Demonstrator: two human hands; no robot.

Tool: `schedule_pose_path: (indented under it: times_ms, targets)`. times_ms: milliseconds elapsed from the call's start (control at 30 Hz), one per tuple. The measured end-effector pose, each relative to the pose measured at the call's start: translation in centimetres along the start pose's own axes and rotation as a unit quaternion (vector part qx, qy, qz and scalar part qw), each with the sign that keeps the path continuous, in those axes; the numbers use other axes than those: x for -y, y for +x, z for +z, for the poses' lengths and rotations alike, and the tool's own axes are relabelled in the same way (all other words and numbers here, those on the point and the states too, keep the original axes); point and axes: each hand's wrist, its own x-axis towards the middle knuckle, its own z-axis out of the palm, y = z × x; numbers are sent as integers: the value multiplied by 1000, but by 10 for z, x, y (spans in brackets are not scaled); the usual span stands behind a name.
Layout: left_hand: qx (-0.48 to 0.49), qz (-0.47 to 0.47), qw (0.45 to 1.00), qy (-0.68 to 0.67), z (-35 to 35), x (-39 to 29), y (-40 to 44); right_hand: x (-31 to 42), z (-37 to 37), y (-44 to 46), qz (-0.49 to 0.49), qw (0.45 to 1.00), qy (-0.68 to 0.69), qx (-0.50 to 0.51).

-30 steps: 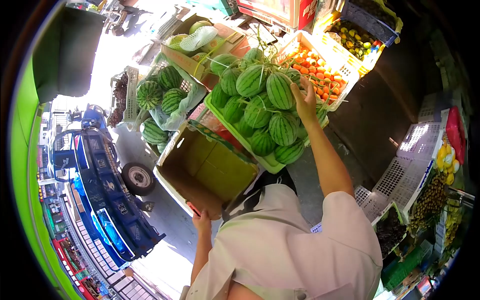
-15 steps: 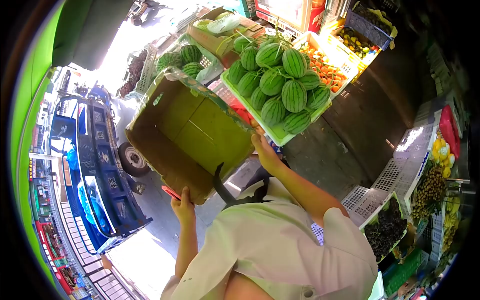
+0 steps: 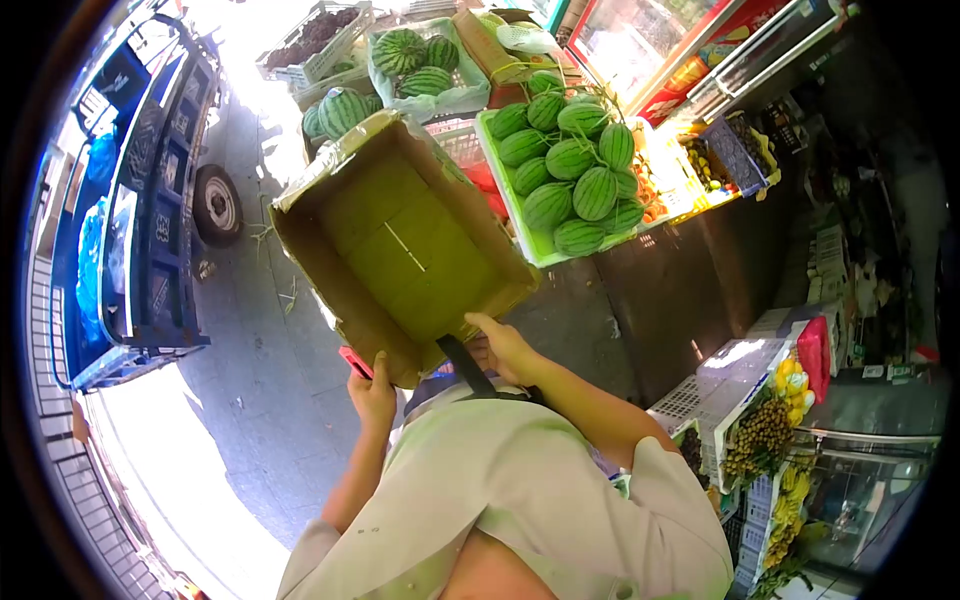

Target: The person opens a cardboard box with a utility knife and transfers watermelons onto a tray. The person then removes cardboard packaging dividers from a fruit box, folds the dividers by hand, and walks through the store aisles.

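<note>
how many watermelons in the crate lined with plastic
3 visible in the lined crate: left watermelon, right watermelon, lower watermelon below both. More may be hidden underneath.

The one view looks from the wearer's head, forward and steeply down over the shirt (image 3: 560, 490), near enough that the box (image 3: 410, 240) fills much of the middle, above the left hand (image 3: 374, 394) and right hand (image 3: 503, 350). The dark, curved rim probably blurs some detail.

Loose pale beige buttoned shirt (image 3: 560, 470).
</note>
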Motion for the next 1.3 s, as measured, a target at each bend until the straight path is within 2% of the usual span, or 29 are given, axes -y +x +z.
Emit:
schedule_pose_path:
  times_ms: [33, 67, 133, 200, 267, 300, 333, 400, 467, 500, 533, 600, 633, 667, 700, 733, 800, 833, 867, 933, 1000, 1033, 1067, 1133, 1167, 1200, 1267, 1300]
  targets:
    - [-29, 57, 998, 27, -5, 3, -11, -5, 3, -1, 8, 1000, -19, -3]
    - [-44, 51, 998, 13, -12, 9, -21, -9, 6, -1, 33, 998, -54, 5]
    - [-62, -22, 997, 52, -28, 25, -43, -27, 18, 1, 66, 993, -102, 12]
    - [-100, -27, 994, 44, -26, 39, -69, -63, 32, 3, -123, 957, -261, -30]
    - [-125, -50, 988, 71, -23, 43, -95, -72, 28, 2, -210, 916, -341, -33]
    - [-139, -57, 986, 70, -19, 46, -110, -69, 24, 2, -18, 949, -315, -2]
    - [-157, -48, 984, 68, -13, 49, -125, -71, 22, 3, 178, 942, -285, 30]
    - [-198, -45, 977, 66, -6, 56, -153, -99, -5, 18, 205, 932, -287, 80]
    - [-228, -68, 964, 115, 0, 68, -188, -121, -20, 11, 229, 949, -194, 96]
    - [-243, -75, 956, 144, -1, 81, -204, -113, -12, -9, 261, 939, -211, 68]
    - [-284, -86, 944, 143, -1, 80, -223, -121, -18, -14, 284, 924, -238, 89]
    - [-255, -145, 941, 167, 0, 75, -263, -147, -33, -21, 313, 926, -182, 102]
    - [-303, -154, 926, 163, 5, 79, -282, -166, -44, -22, 285, 928, -213, 106]
    - [-304, -125, 937, 116, 11, 87, -297, -190, -63, -18, 256, 929, -242, 114]
    - [-302, -92, 946, 70, 14, 95, -316, -211, -82, -10, 273, 925, -238, 114]
    - [-344, -97, 932, 65, 13, 104, -336, -225, -94, -5, 287, 923, -234, 109]
    - [-275, -240, 930, 39, 10, 118, -378, -227, -82, -30, 276, 926, -244, 79]
    - [-321, -232, 918, -12, 13, 121, -396, -230, -84, -25, 284, 921, -250, 98]
    - [-353, -262, 897, -40, 13, 121, -416, -231, -87, -23, 309, 901, -239, 187]
    - [-436, -215, 874, 20, 12, 194, -459, -241, -73, -26, 294, 914, -246, 136]
    - [-490, -239, 838, -26, 15, 217, -495, -246, -65, -15, 296, 905, -272, 136]
    - [-514, -285, 809, -36, 16, 250, -510, -249, -64, -10, 291, 899, -291, 148]
    - [-553, -273, 786, -30, 23, 290, -523, -250, -66, 4, 295, 890, -314, 151]
    - [-604, -283, 744, -34, 22, 314, -545, -253, -70, 17, 290, 884, -350, 108]
    - [-591, -322, 736, -72, 17, 324, -556, -258, -76, 30, 282, 890, -349, 82]
    - [-575, -359, 727, -111, 12, 336, -564, -264, -76, 41, 315, 879, -355, 52]
    - [-561, -370, 730, -124, -6, 365, -573, -275, -69, 42, 247, 866, -433, 33]
    - [-570, -367, 729, -97, -19, 375, -572, -283, -60, 36, 172, 829, -531, 41]
